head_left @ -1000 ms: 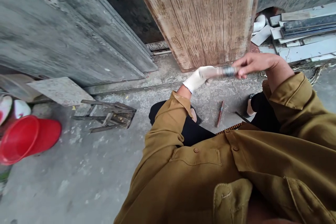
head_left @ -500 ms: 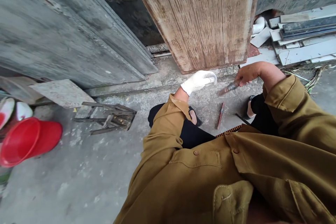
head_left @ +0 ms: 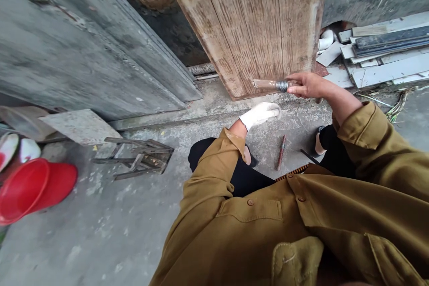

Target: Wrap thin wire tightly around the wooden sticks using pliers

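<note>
My right hand (head_left: 306, 85) is bare and closed round a flat, brownish tool (head_left: 266, 84) bound with silver wire; whether it is a brush or a scraper I cannot make out. Its pale end points left, across the lower part of an upright wooden panel (head_left: 254, 22) with worn, streaked brown boards. In a white glove, my left hand (head_left: 260, 115) hangs over the ground below the panel, fingers loosely bent and nothing visible in them. Between my feet, a thin reddish-brown stick-like tool (head_left: 280, 153) with a band round its middle lies on the concrete.
To the left, a small wooden stool (head_left: 142, 157) lies on its side near a tilted board (head_left: 80, 125). Red plastic basins (head_left: 56, 185) stand at the far left. Stacked strips and boards (head_left: 385, 62) lie along the wall at right, by a white pipe elbow (head_left: 325, 40).
My right hand has raised the wire-bound tool from above the ground to the panel's lower part. My left hand has moved slightly down and right.
</note>
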`<state>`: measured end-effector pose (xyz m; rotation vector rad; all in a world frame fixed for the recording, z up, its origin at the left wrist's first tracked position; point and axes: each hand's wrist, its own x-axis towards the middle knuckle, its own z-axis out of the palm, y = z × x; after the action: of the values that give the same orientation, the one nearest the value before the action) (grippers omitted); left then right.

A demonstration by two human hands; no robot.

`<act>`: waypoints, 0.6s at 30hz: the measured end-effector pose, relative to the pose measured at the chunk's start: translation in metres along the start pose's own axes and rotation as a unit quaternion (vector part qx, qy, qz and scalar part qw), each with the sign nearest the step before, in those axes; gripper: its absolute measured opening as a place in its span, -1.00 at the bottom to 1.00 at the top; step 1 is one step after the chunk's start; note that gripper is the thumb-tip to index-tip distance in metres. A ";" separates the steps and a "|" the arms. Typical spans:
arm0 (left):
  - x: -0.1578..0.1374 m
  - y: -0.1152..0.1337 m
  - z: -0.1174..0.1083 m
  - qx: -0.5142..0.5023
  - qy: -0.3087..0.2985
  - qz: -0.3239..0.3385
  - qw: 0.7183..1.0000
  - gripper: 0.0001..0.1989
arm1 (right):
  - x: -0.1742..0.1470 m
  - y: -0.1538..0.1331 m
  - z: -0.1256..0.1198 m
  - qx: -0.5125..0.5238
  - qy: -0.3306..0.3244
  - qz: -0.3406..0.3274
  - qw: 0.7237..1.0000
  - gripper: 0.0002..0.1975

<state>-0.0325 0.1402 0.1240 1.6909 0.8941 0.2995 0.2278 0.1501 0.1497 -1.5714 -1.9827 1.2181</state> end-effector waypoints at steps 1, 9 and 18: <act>-0.004 0.003 0.000 0.003 -0.011 0.007 1.000 -0.84 | 0.002 0.000 0.004 -0.040 0.028 0.014 0.999 -0.45; 0.002 0.007 -0.009 0.000 -0.046 0.054 0.997 -0.86 | 0.002 -0.003 0.015 -0.309 -0.196 0.087 0.927 -0.67; 0.019 -0.020 -0.010 -0.237 -0.025 0.024 0.971 -0.75 | -0.013 0.000 -0.019 0.163 -0.213 -0.079 0.960 -0.44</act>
<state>-0.0340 0.1620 0.1041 1.2701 0.6794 0.4623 0.2457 0.1458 0.1641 -1.0335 -1.9638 1.8211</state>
